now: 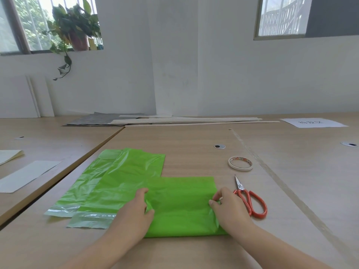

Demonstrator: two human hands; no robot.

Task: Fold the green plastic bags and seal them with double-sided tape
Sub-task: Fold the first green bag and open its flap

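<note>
A folded green plastic bag (180,206) lies flat on the wooden table in front of me. My left hand (136,210) pinches its left edge and my right hand (227,206) pinches its right edge. Two more green bags (120,177) lie unfolded to the left, overlapping, with clear strips at their near ends. A roll of double-sided tape (240,163) sits on the table to the right, beyond the scissors.
Red-handled scissors (248,199) lie just right of my right hand, blades pointing away. White sheets (25,175) rest on the adjoining table at left. Wooden strips and grey board (174,120) lie by the far wall, and a labelled paper (312,122) at far right.
</note>
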